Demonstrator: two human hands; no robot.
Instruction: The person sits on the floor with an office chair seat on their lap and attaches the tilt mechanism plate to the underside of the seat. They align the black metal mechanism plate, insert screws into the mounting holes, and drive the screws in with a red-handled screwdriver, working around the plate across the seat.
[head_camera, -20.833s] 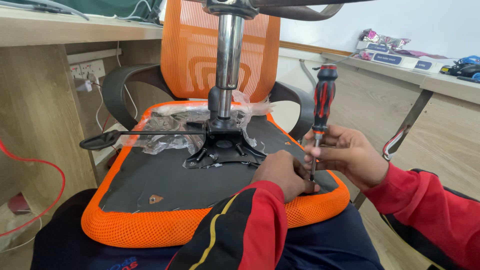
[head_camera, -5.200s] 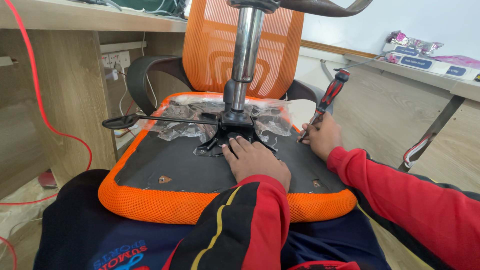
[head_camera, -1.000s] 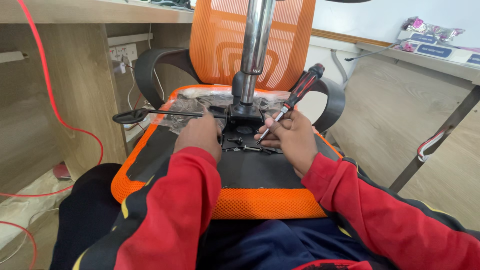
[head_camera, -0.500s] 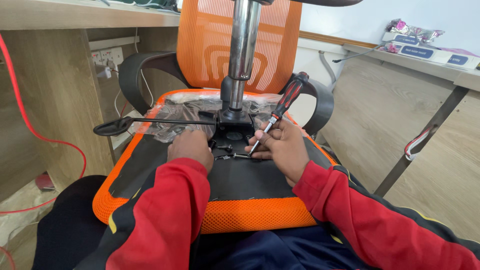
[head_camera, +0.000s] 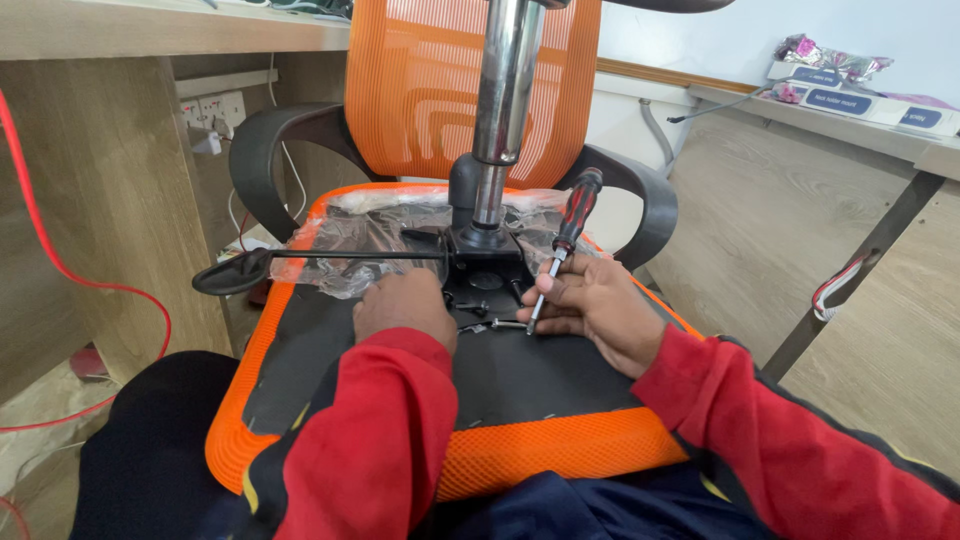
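An orange mesh office chair lies upside down across my lap, its black seat underside (head_camera: 520, 380) facing up. A black mounting plate (head_camera: 487, 272) with a chrome gas cylinder (head_camera: 503, 100) stands on it, partly wrapped in clear plastic (head_camera: 350, 240). My right hand (head_camera: 590, 305) grips a red-and-black screwdriver (head_camera: 562, 250), tip down near a loose bolt (head_camera: 490, 325) at the plate's front edge. My left hand (head_camera: 405, 305) rests palm down on the seat just left of the plate, holding nothing that I can see.
A black adjustment lever (head_camera: 300, 262) sticks out left from the plate. Black armrests (head_camera: 270, 150) curve on both sides. A wooden desk (head_camera: 100, 180) with a red cable (head_camera: 60, 270) stands at left; a shelf (head_camera: 850, 100) with packages at right.
My right hand has tilted the screwdriver more upright and moved its tip down to the bolt. Compared with a second ago, my left hand has slid back from the lever toward me.
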